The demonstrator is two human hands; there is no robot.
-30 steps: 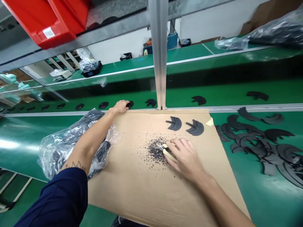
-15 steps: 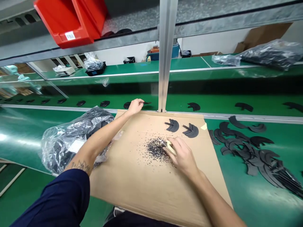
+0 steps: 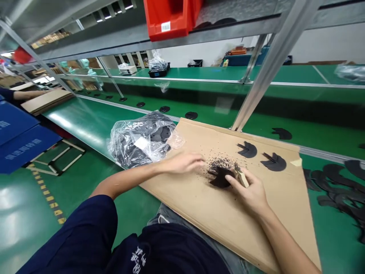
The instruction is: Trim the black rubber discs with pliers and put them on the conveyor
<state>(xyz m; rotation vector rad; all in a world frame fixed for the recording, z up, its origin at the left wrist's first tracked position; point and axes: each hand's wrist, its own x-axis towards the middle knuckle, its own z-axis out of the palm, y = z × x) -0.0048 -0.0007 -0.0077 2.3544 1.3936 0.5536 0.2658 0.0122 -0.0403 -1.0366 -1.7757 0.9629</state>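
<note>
The right hand (image 3: 253, 192) pinches a black piece (image 3: 220, 179) and partly hides a pale-handled tool (image 3: 242, 178), while the left hand (image 3: 182, 163), to its left, blurs too much to tell its grip

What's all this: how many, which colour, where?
Cardboard: one, brown, on green bench
Flat part: one, black, touching right hand
Hand tool: one, yellowish, in right hand
Bits: many, black, on cardboard
Curved parts: two, black, cardboard's far side
Piled parts: many, black, right of cardboard
Plastic bag: one, clear, left of cardboard
Spaced parts: several, black, behind bench
Bin: one, red, overhead shelf
Boxes: count unclear, blue, left
Co-worker's arm: one, dark-sleeved, left
Left hand: one, bare, above cardboard
Right hand: one, bare, above cardboard
</note>
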